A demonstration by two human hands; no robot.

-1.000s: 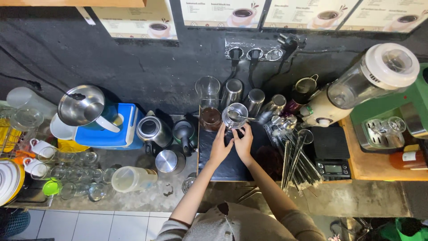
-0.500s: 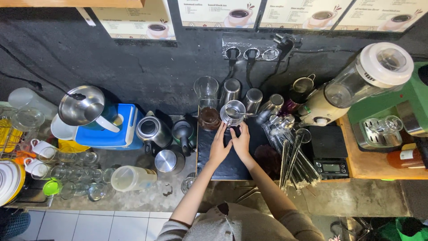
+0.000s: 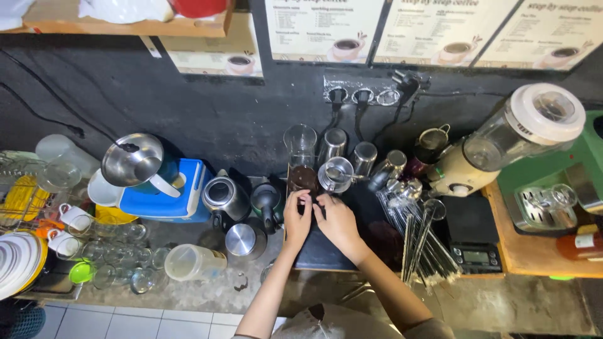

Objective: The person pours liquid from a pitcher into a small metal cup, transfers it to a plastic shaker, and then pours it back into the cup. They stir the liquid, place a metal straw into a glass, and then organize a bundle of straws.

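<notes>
My left hand (image 3: 296,218) and my right hand (image 3: 337,221) are close together over a dark mat (image 3: 320,251) on the counter. Their fingertips meet just in front of a glass jar of brown coffee grounds (image 3: 302,177). The fingers are bent inward, and whatever small thing lies between them is hidden. A round metal cup with a handle (image 3: 336,173) stands just beyond my right hand. Steel tumblers (image 3: 364,157) stand behind it against the dark wall.
Left of the mat are a steel kettle (image 3: 224,196), a dark pitcher (image 3: 266,199), a steel lid (image 3: 242,240), a blue cooler box (image 3: 166,199) and several glasses (image 3: 119,254). To the right lie long metal spoons (image 3: 421,238), a black scale (image 3: 474,248) and a blender (image 3: 502,141).
Both hands have drawn back a little from the metal cup toward my body and slightly left, now meeting in front of the coffee jar.
</notes>
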